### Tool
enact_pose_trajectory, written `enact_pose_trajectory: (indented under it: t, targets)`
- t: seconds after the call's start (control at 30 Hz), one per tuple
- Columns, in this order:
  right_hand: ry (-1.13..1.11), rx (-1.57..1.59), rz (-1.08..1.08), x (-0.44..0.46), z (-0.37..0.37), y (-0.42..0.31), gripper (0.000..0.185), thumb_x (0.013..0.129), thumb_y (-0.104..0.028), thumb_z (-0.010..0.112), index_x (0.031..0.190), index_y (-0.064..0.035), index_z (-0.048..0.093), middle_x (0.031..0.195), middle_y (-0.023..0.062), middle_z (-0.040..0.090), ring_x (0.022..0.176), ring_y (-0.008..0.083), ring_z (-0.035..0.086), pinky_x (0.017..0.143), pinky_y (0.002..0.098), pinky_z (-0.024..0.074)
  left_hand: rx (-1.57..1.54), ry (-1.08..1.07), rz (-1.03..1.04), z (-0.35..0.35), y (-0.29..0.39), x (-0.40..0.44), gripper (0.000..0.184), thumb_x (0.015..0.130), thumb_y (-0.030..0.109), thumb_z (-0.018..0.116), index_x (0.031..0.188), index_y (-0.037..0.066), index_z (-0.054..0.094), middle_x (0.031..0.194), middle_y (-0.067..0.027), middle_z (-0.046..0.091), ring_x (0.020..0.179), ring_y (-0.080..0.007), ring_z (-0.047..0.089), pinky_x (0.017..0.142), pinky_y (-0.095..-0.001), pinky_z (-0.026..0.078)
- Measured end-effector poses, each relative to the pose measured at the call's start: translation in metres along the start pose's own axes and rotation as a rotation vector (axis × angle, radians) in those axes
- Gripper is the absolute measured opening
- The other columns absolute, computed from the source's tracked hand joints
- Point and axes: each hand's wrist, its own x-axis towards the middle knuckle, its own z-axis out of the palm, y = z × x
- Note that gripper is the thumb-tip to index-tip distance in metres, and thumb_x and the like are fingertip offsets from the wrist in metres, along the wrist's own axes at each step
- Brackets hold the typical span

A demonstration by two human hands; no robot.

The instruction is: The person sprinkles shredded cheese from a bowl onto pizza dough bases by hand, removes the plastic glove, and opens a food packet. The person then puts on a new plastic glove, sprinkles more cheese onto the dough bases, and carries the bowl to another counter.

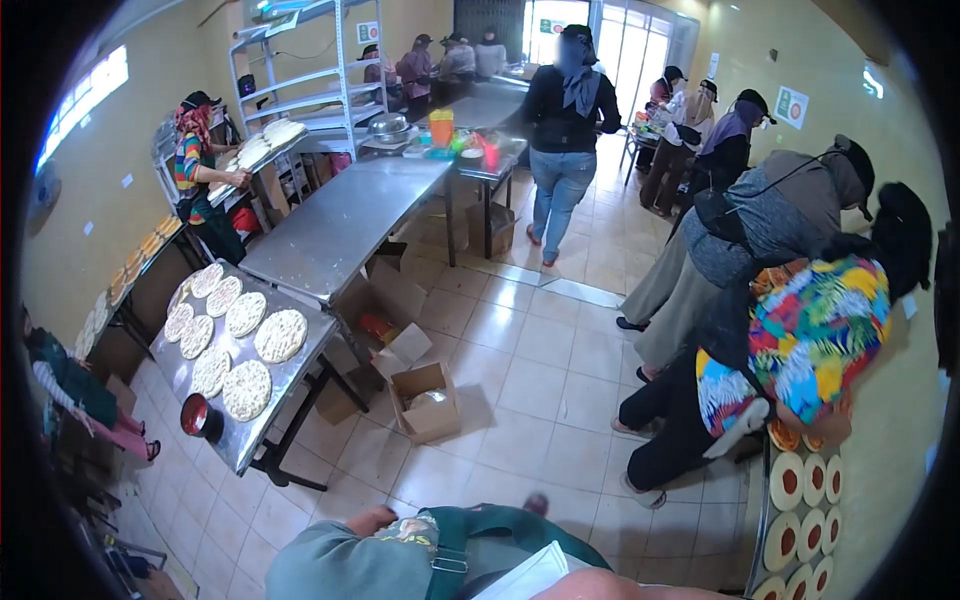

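In the head view, your left hand [372, 520] is low in the scene, just beyond your grey-green sleeve [325, 560]; its fingers are too unclear to tell whether they are open, closed or gripping. At the bottom edge, bare skin [590, 586] shows beside a white flat item [530, 575], but you cannot tell whether it is your right hand, nor its grip. Nearest your left hand is the open cardboard box [425, 402], on the tiled floor [510, 440] and holding pale contents. At left, the near metal table [245, 440] carries pale-topped rounds [247, 390] and a bowl [197, 416], dark red inside. At right, rounds with red centres [787, 482] lie beside a bending person in a bright patterned shirt [820, 330]. At far left, another person [195, 170] holds a loaded tray [262, 155].
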Motion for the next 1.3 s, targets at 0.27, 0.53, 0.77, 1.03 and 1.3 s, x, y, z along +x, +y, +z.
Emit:
enact_pose_trajectory:
  t: [0.27, 0.53, 0.77, 1.03, 1.3]
  targets:
    - [0.013, -0.057, 0.098, 0.149, -0.062, -0.051, 0.023, 0.075, -0.015, 0.050, 0.093, -0.0012, 0.055, 0.070, 0.0085, 0.056, 0.057, 0.0161, 0.055, 0.044, 0.0284, 0.0410, 0.031, 0.218, 0.529, -0.049, 0.164, 0.118, 0.037, 0.066, 0.033, 0.058, 0.097, 0.012, 0.058, 0.093, -0.0128, 0.059, 0.085, -0.0266, 0.056, 0.074, -0.0335, 0.043]
    - [-0.125, 0.093, 0.102, 0.380, -0.086, -0.202, 0.016, 0.075, -0.015, 0.051, 0.087, -0.0057, 0.056, 0.064, 0.0051, 0.053, 0.055, 0.0149, 0.052, 0.046, 0.0272, 0.0401, -0.262, 0.373, 0.247, -0.157, 0.258, 0.067, 0.033, 0.066, 0.027, 0.058, 0.094, 0.010, 0.060, 0.094, -0.0152, 0.058, 0.086, -0.0263, 0.055, 0.078, -0.0319, 0.042]
    - [-0.182, -0.132, -0.056, 0.541, -0.111, -0.342, 0.019, 0.074, -0.010, 0.049, 0.091, -0.0054, 0.056, 0.066, 0.0051, 0.054, 0.053, 0.0134, 0.051, 0.044, 0.0255, 0.0388, -0.160, 0.431, 0.115, -0.204, 0.277, 0.166, 0.033, 0.067, 0.028, 0.055, 0.094, 0.008, 0.059, 0.096, -0.0143, 0.057, 0.088, -0.0272, 0.054, 0.079, -0.0334, 0.042]
    - [-0.125, -0.192, -0.039, 0.540, -0.199, -0.455, 0.016, 0.074, -0.008, 0.050, 0.089, -0.0050, 0.055, 0.072, 0.0100, 0.054, 0.062, 0.0221, 0.055, 0.053, 0.0347, 0.0435, 0.120, 0.307, 0.261, -0.377, 0.372, 0.258, 0.037, 0.071, 0.032, 0.047, 0.097, 0.008, 0.057, 0.100, -0.0150, 0.055, 0.092, -0.0302, 0.052, 0.082, -0.0365, 0.040]
    - [-0.117, -0.555, -0.472, 0.779, -0.249, -0.396, 0.024, 0.073, -0.017, 0.053, 0.091, -0.0015, 0.053, 0.071, 0.0126, 0.054, 0.064, 0.0259, 0.055, 0.056, 0.0357, 0.0450, -0.369, 0.675, 0.443, -0.649, 0.665, 0.301, 0.034, 0.072, 0.027, 0.052, 0.100, 0.007, 0.054, 0.092, -0.0131, 0.057, 0.085, -0.0260, 0.055, 0.075, -0.0327, 0.043]
